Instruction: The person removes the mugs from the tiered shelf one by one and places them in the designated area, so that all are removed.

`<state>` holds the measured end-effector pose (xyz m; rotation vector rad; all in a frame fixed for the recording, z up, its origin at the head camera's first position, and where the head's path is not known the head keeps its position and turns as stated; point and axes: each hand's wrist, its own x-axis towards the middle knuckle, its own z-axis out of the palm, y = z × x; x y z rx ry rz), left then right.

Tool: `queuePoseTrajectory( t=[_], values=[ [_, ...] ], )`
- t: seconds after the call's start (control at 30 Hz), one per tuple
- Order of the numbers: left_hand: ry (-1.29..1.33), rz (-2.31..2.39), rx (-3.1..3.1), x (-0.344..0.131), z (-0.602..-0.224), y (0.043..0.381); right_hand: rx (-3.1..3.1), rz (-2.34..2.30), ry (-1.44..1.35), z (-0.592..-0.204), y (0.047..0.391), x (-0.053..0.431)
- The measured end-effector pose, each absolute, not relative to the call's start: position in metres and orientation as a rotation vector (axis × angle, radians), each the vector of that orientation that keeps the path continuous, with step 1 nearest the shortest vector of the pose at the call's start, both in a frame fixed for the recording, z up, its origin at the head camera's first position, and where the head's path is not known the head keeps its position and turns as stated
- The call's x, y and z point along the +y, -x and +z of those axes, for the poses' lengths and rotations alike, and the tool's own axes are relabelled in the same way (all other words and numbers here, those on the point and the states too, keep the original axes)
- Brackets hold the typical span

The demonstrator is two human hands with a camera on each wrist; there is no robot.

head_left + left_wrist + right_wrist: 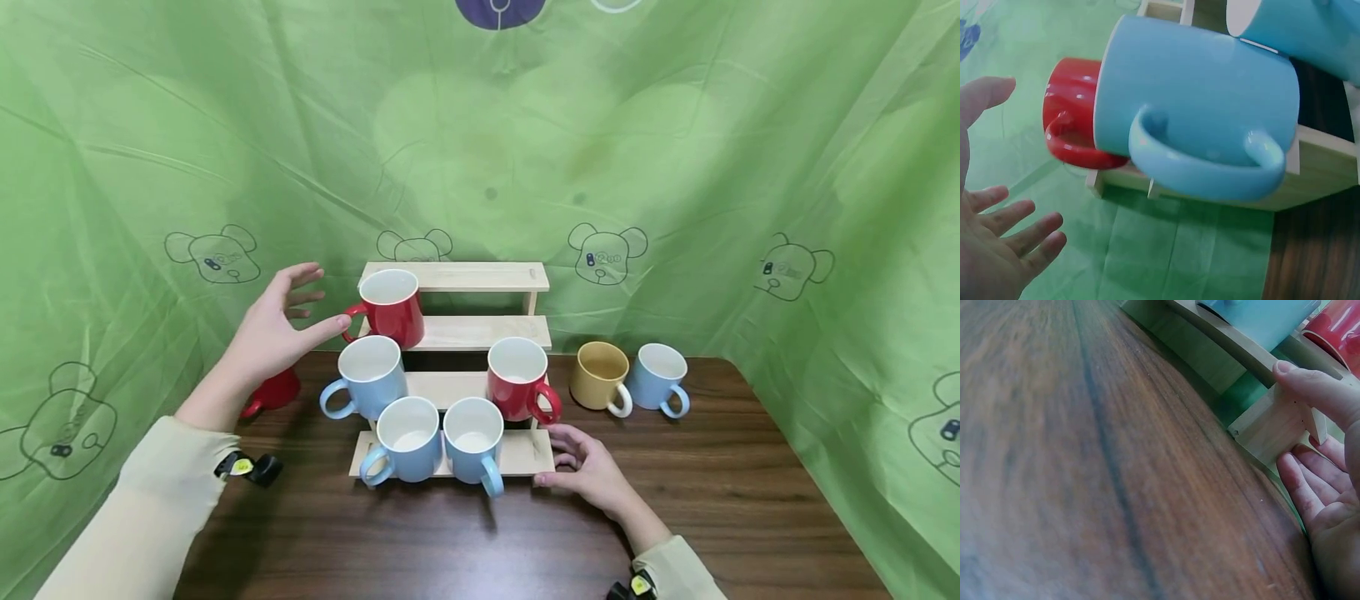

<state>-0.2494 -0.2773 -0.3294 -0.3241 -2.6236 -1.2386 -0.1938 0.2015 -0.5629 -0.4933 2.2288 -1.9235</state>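
A stepped wooden shelf [465,332] holds several mugs. My left hand [281,321], fingers spread, is beside a red mug [401,321] on the second step from the top. The left wrist view shows a gap between that hand and the red mug [1072,94]. Below it stands a light blue mug [372,375], handle to the left. My right hand [588,471] grips the right end of the lowest step, thumb on the front edge in the right wrist view. Two light blue mugs, one left [411,446] and one right [474,442], stand on that step, with another red mug [516,379] above.
A yellow mug [597,375] and a light blue mug [657,379] stand on the dark wooden table [720,492] right of the shelf. A red object [273,390] is partly hidden behind the left forearm. Green cloth [675,150] encloses the back and sides.
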Motion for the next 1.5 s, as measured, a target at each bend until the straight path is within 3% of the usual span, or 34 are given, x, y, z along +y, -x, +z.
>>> queuePoseTrajectory(
  t=[1.5],
  values=[
    [0.305,-1.334,-2.692,-0.220,-0.337,0.288,2.233,-1.922,0.495,-0.562,0.195,0.201]
  ],
)
